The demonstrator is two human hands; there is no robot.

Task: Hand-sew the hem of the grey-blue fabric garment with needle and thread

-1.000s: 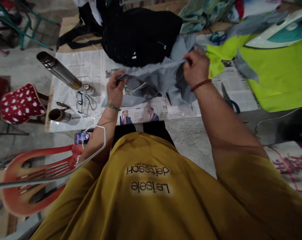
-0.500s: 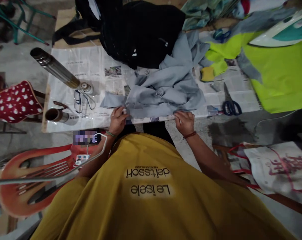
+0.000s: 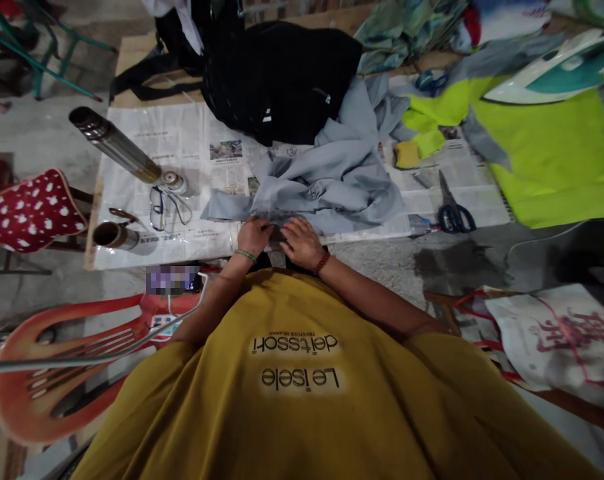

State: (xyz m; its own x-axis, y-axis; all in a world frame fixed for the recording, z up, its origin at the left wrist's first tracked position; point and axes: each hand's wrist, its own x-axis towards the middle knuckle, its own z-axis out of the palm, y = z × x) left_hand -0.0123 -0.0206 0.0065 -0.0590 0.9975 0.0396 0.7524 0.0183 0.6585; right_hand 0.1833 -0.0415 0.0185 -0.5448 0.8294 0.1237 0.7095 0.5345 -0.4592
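A crumpled grey cloth (image 3: 327, 180) lies along the near edge of the newspaper-covered table. At its front edge my left hand (image 3: 255, 236), with a green bracelet at the wrist, has its fingers closed on the fabric. Close beside it my right hand (image 3: 303, 243), wearing a reddish bead bracelet, rests its stretched fingers on the same edge. A small gap separates the two hands. The fingertips are partly hidden and small, so the exact hold is hard to see.
Blue-handled scissors (image 3: 455, 213) and a yellow sponge-like piece (image 3: 407, 155) lie right of the cloth. An iron (image 3: 557, 70) rests on bright yellow-green fabric (image 3: 557, 160). Leftward are a steel flask (image 3: 117, 148), glasses (image 3: 157, 208) and a cup (image 3: 113, 236). Behind sits a black bag (image 3: 282, 80).
My right hand has moved left along the cloth's edge, from its right part to beside my left hand. My left hand has shifted slightly right. The view has moved a little.
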